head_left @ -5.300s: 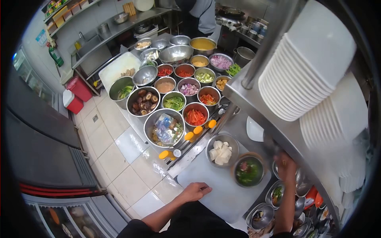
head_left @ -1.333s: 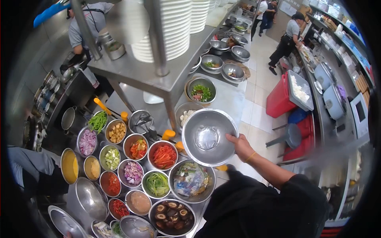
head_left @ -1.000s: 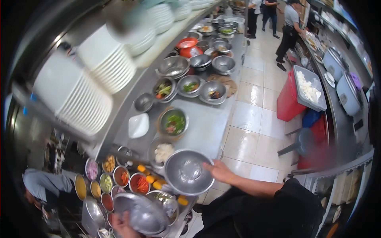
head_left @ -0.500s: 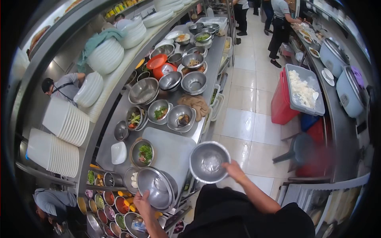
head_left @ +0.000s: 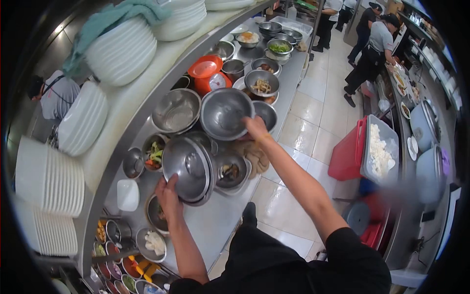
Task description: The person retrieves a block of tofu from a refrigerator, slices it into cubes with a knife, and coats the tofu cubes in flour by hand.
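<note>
My left hand [head_left: 169,198] grips the near-left rim of several nested steel bowls [head_left: 186,169], tilted above the cutting board [head_left: 203,225]. With my right hand [head_left: 256,128] I hold one steel bowl [head_left: 224,113] by its right rim, its inside bare, over the back of the counter. Below the nested bowls, a bowl with dark pieces [head_left: 232,171] and a bowl with colourful vegetables [head_left: 154,156] are partly covered. A bowl of white slices [head_left: 152,244] stands near my left forearm. Left of my right-hand bowl is a large steel bowl [head_left: 175,110].
Stacked white plates [head_left: 51,179] line the shelf [head_left: 105,137] at left. An orange scale [head_left: 208,73] and more bowls stand farther back. On the right are a red bin [head_left: 348,149], a tub of white food [head_left: 379,157] and a blue stool [head_left: 357,215]. Co-workers [head_left: 381,41] stand behind.
Both hands have moved farther over the counter, carrying their bowls. The single bowl went from above the floor to the back bowls; the nested bowls moved from the near bowls to above the board's far end.
</note>
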Available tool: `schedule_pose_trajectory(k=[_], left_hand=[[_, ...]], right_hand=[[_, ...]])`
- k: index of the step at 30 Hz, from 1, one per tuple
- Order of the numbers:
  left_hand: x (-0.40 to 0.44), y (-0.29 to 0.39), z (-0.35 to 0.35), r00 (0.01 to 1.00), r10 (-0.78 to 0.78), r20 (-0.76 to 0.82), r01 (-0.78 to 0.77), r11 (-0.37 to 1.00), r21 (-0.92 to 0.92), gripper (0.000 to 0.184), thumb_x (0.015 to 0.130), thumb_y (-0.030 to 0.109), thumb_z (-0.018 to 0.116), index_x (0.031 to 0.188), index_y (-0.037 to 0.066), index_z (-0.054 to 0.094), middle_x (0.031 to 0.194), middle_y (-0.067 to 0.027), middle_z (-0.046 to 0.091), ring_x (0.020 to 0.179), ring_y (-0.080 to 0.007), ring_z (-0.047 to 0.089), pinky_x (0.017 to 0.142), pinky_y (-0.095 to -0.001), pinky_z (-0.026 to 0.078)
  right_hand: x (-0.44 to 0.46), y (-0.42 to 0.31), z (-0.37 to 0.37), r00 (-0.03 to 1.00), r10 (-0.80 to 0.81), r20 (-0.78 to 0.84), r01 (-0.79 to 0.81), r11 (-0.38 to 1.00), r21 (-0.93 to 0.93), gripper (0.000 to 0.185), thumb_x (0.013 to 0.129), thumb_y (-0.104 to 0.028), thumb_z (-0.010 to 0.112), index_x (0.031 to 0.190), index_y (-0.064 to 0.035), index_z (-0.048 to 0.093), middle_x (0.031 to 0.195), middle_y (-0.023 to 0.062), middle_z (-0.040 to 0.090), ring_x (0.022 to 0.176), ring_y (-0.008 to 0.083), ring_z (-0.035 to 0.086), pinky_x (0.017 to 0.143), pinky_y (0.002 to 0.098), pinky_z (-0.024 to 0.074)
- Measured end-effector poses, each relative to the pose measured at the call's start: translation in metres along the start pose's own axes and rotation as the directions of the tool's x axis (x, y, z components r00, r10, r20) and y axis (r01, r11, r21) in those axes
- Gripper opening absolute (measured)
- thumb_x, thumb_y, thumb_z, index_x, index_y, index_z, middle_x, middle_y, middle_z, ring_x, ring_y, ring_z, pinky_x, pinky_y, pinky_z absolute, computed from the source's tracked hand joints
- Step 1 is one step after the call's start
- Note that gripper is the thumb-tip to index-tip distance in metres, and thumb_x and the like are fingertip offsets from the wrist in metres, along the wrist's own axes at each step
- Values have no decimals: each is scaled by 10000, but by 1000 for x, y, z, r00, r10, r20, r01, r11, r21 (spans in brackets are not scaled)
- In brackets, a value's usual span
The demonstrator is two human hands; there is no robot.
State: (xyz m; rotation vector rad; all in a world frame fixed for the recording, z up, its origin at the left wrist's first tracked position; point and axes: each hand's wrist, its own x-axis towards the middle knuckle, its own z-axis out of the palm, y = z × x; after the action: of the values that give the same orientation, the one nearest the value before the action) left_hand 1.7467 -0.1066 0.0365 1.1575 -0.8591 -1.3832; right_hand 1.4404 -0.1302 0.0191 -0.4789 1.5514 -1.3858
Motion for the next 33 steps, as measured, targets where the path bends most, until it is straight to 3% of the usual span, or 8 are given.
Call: schedule_pose_trajectory(k=[5,8,14,16,21,23,30,33], left_hand=[[75,19,83,998,52,20,-53,998,24,159,753,16,595,906,-24,608,850,-63,621,767,-143,566,715,-263,431],[121,9,105,994,71,87,-73,997,23,90,769,20,590,851,-18,601,811,-45,615,731,-110,538,680,-247,417],[112,-15,139,956,239,167,-282,903,324,155,817,63,594,682,21,531,653,36,511,600,-47,400,583,-210,344],[104,-25,139,950,211,231,-296,846,444,179,823,92,603,678,19,528,629,48,471,587,-45,373,579,-202,333],[103,-14,162,975,131,182,-193,902,387,272,856,191,606,683,-19,593,618,51,481,611,-31,370,573,-197,330],[100,-4,178,951,204,233,-281,884,373,306,874,224,587,746,-50,631,629,53,499,624,-31,377,570,-205,343],[105,14,210,905,325,274,-424,733,531,277,866,231,592,919,-32,660,674,-32,605,637,-84,505,630,-240,419],[125,2,207,788,513,341,-594,485,642,227,805,165,617,968,15,665,892,-197,649,826,-292,638,763,-339,461]], right_hand=[[72,-26,27,996,74,59,-71,996,-51,536,841,-309,494,1198,79,399,1043,192,542,911,314,595,716,405,546],[67,-25,22,944,-326,-45,256,814,-521,655,852,-446,463,1278,40,354,1138,170,527,1024,279,552,895,373,441],[-6,-14,25,908,-375,190,271,868,416,606,863,-421,492,1276,13,400,1197,208,521,1128,254,493,958,336,354],[-31,-31,21,927,-370,64,375,903,-208,517,832,-260,572,1246,14,429,1168,185,546,1128,222,491,949,337,357],[-10,-35,8,897,-433,-91,408,889,-210,538,712,-66,589,1219,28,436,1054,213,566,977,308,567,876,347,413],[-9,-55,9,543,-793,-275,586,593,-552,490,676,-27,546,1154,50,476,984,243,555,892,383,557,810,392,442],[11,-76,-27,573,-804,-158,522,506,-687,148,741,-72,573,847,29,594,748,233,581,679,397,569,616,451,451],[-4,-84,-58,537,-775,-332,406,583,-704,145,788,-126,578,748,13,587,644,218,566,617,391,565,570,450,439]])
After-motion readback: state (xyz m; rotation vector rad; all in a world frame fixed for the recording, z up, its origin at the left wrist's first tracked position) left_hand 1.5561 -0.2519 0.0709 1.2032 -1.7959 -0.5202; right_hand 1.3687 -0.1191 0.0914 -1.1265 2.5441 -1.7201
